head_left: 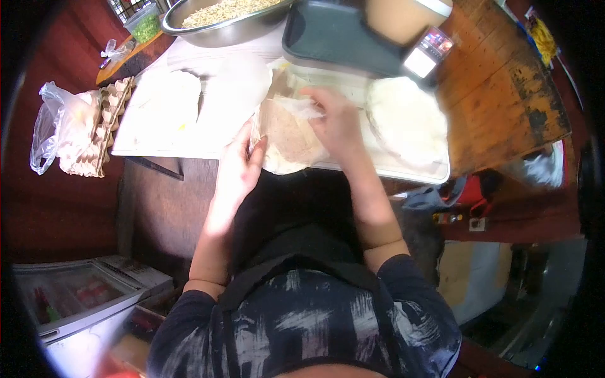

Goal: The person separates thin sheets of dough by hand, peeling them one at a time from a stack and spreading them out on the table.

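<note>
A stack of thin, pale round wrapper sheets [287,142] lies at the near edge of the white tabletop, reaching slightly past it. My left hand [242,157] grips the left rim of this stack, thumb on top. Above its right side, my right hand [334,120] pinches a crumpled, translucent wrapper [304,108] that is lifted off the stack. Further right lies a thick white pile of round wrappers [408,120]. To the left, a whitish round sheet [165,104] and another pale sheet [236,85] lie flat, their outlines washed out by bright light.
At the back stand a steel bowl [220,31] of shredded filling, a dark tray [340,38] and a tan tub [403,19]. A phone-like device [428,51] leans there. Egg cartons [110,120] with a plastic bag [57,129] sit left; a wooden table [504,75] adjoins right.
</note>
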Action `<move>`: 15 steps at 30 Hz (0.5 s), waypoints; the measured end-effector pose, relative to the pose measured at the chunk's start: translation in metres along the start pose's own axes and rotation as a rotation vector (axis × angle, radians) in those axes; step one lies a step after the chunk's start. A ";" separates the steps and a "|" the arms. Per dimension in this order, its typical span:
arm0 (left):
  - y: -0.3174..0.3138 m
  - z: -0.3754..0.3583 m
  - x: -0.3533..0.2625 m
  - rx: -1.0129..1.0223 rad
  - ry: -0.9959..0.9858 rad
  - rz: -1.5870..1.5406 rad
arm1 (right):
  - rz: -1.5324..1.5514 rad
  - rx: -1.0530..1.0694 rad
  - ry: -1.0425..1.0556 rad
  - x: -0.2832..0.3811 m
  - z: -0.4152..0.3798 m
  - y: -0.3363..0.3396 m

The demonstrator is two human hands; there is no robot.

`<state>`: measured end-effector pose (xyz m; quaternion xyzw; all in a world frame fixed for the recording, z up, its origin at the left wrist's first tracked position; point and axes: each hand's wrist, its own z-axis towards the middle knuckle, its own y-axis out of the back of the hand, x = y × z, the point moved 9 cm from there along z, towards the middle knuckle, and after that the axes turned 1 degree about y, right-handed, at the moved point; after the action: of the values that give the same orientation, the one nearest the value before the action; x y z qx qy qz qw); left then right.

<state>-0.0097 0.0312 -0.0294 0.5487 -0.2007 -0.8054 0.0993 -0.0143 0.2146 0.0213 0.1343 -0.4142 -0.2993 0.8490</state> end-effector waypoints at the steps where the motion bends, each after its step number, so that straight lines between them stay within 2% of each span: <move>1: -0.001 0.001 0.000 0.000 -0.001 0.001 | 0.000 -0.001 0.000 0.004 0.000 -0.002; 3: -0.001 0.005 0.006 -0.018 0.036 -0.141 | -0.141 -0.010 0.174 0.028 -0.003 -0.007; 4: -0.005 0.009 0.020 -0.021 0.034 -0.140 | -0.139 -0.011 0.177 0.032 -0.006 -0.009; 6: 0.016 0.016 0.039 -0.330 -0.026 0.062 | -0.247 0.167 0.208 0.037 -0.014 -0.030; 7: 0.021 0.019 0.041 -0.333 -0.027 0.063 | -0.245 0.167 0.211 0.036 -0.015 -0.030; 9: 0.011 0.026 0.062 -0.112 0.230 -0.068 | -0.275 0.070 0.212 0.030 -0.015 -0.016; 10: 0.013 0.024 0.044 -0.181 0.108 -0.209 | -0.277 0.069 0.211 0.023 -0.015 -0.013; 12: 0.016 0.026 0.053 -0.183 0.147 -0.179 | -0.223 -0.189 0.182 0.008 -0.011 0.018; 13: 0.018 0.026 0.062 -0.187 0.188 -0.149 | -0.224 -0.191 0.183 0.006 -0.010 0.022; 14: 0.019 0.027 0.069 -0.186 0.182 -0.151 | -0.194 -0.249 0.072 -0.006 -0.009 0.034; 15: 0.025 0.027 0.067 -0.237 0.062 0.048 | -0.166 -0.309 -0.038 -0.016 -0.007 0.044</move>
<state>-0.0618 -0.0107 -0.0666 0.5528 -0.1140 -0.8036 0.1889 0.0012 0.2591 0.0274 0.0302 -0.3667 -0.4309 0.8240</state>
